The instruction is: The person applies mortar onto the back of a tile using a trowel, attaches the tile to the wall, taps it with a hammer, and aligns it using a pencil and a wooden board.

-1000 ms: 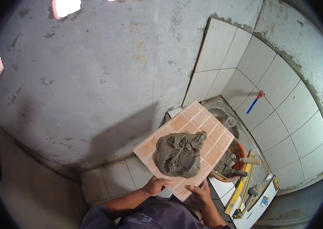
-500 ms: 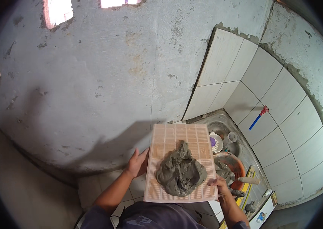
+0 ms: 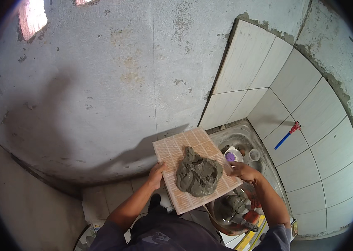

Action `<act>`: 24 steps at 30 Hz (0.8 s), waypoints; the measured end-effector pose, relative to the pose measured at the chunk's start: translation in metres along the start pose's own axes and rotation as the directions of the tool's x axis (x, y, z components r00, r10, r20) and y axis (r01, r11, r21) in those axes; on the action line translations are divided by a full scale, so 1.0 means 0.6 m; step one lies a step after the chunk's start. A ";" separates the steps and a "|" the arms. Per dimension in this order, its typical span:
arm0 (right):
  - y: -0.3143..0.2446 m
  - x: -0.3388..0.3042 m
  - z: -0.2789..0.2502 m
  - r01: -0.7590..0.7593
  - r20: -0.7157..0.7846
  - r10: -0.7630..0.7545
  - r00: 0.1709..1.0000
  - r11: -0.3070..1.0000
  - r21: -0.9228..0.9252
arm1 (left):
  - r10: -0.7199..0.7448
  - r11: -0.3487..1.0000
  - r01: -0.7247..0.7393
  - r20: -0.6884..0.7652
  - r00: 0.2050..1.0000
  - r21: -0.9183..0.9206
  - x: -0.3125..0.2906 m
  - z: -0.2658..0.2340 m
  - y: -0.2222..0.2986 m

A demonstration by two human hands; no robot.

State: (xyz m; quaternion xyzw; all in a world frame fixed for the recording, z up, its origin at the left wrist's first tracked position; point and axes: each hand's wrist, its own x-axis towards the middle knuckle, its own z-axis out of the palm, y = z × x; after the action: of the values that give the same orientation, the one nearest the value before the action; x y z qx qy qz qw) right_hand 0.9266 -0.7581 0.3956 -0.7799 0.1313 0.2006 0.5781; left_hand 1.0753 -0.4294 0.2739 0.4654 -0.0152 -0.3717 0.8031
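Observation:
A square tile (image 3: 187,137) lies back side up between my hands, its gridded pinkish back turned toward me. A thick heap of wet grey mortar (image 3: 199,173) sits on its middle. My left hand (image 3: 156,175) is closed on the tile's left edge, fingers partly hidden beneath. On the opposite edge, my right hand (image 3: 244,172) grips with the thumb on top, close to the mortar. The tile is held in the air, turned slightly, in front of the bare grey wall (image 3: 101,83).
Beneath the right forearm stands an orange bucket (image 3: 251,216) with mortar and a dark-handled tool (image 3: 247,224). A metal sink (image 3: 243,131) holds a white bowl (image 3: 237,154) and clear cup (image 3: 254,154). A blue pipe (image 3: 283,141) juts from the tiled wall (image 3: 306,96). A yellow level (image 3: 251,238) lies near the bucket.
The tile has turned, its right side swinging toward me, and risen slightly in view. My left hand has closed on its edge; my right hand has moved up the right edge.

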 end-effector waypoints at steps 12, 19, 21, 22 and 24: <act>0.049 0.123 -0.044 -0.194 -0.115 0.178 0.977 0.970 -0.146 | -0.218 0.974 0.224 -0.121 0.968 0.038 0.132 -0.056 -0.060; 0.071 0.198 -0.060 -0.315 -0.089 0.308 0.947 0.946 -0.075 | -0.283 0.959 0.280 -0.079 0.956 -0.046 0.196 -0.089 -0.057; 0.074 0.210 -0.065 -0.291 -0.101 0.283 0.954 0.953 -0.081 | -0.293 0.956 0.292 -0.073 0.953 -0.021 0.208 -0.095 -0.054; 0.074 0.214 -0.066 -0.293 -0.102 0.285 0.953 0.952 -0.087 | -0.296 0.955 0.296 -0.093 0.951 -0.014 0.212 -0.096 -0.052; 0.072 0.221 -0.069 -0.315 -0.120 0.303 0.945 0.944 -0.097 | -0.304 0.952 0.305 -0.108 0.947 -0.004 0.219 -0.097 -0.049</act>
State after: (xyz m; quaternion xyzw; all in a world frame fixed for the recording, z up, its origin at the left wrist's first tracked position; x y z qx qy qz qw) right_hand 1.0319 -0.8069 0.3074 -0.7908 0.2704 0.2554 0.4861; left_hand 1.1747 -0.4753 0.1761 0.4867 0.0978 -0.4653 0.7328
